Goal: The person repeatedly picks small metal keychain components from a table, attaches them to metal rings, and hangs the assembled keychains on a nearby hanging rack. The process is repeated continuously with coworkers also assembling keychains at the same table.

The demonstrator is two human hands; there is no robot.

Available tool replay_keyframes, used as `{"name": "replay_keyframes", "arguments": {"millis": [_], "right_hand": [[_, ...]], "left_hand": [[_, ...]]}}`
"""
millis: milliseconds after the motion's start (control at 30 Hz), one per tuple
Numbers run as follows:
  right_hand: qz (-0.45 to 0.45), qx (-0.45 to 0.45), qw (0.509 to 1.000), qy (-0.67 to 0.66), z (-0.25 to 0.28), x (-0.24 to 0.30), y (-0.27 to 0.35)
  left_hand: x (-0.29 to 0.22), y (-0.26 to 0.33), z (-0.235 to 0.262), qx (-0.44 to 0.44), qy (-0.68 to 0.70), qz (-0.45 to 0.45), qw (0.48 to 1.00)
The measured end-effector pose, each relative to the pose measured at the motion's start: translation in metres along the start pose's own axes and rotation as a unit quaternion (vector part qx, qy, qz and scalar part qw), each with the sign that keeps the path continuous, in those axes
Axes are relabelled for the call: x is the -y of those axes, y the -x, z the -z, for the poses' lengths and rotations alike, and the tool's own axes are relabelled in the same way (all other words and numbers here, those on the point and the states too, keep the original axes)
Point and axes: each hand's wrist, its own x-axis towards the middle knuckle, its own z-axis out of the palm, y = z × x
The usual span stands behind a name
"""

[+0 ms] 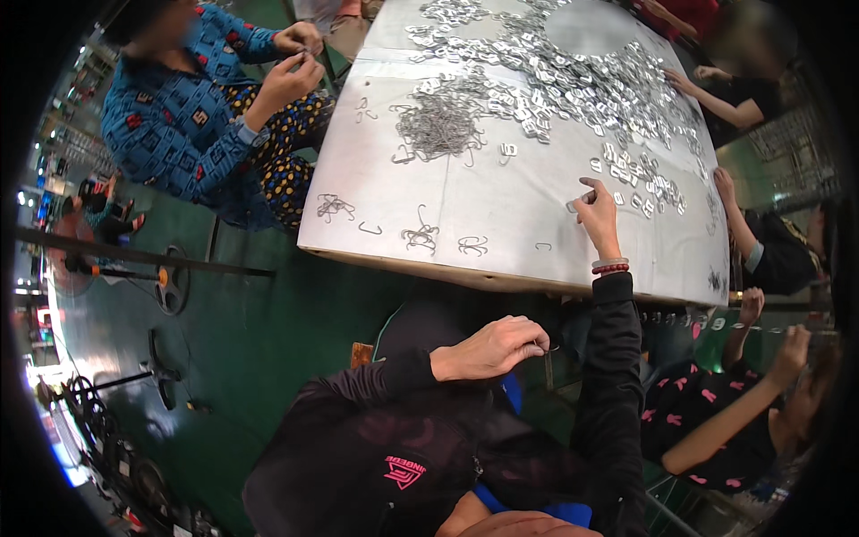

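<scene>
My left hand [495, 349] is held in front of my body below the table's near edge, its thumb and forefinger pinched on a thin wire hook [553, 350]. My right hand [597, 217] reaches over the white tabletop [528, 201], a small silver metal tab [571, 207] at its fingertips. Just beyond that hand lie loose silver tabs [640, 179] with slots in them. Wire hooks form a tangled pile [438, 125] at the left of the table. A few hook clusters [420, 237] rest along the near edge.
A big heap of silver tabs [582, 85] covers the far table. At the left a person in a blue patterned jacket [179, 116] handles something small. Other people sit along the right side, one in a dark pink-patterned top [716, 416]. A wheeled stand [170, 279] stands on the green floor.
</scene>
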Motion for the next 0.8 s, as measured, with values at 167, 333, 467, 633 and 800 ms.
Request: {"name": "replay_keyframes", "arguments": {"millis": [167,333,467,633,800], "right_hand": [[-0.091,0.049,0.966,-0.236,0.009,-0.007,0.029],[-0.065,0.066,0.995,-0.048,0.014,-0.042,0.041],[0.112,0.025,0.987,0.108,0.008,-0.051,0.048],[0.082,0.044,0.987,0.129,0.003,-0.036,0.054],[0.015,-0.048,0.989,-0.141,0.004,-0.017,0.056]], "left_hand": [[0.000,-0.004,-0.003,0.008,0.013,-0.015,1.000],[0.004,-0.003,-0.009,0.012,0.006,-0.024,1.000],[0.007,-0.002,-0.011,0.013,-0.001,-0.034,0.999],[0.008,-0.001,-0.012,0.014,-0.003,-0.024,1.000],[0.004,0.000,-0.009,0.021,0.007,0.002,1.000]]}}
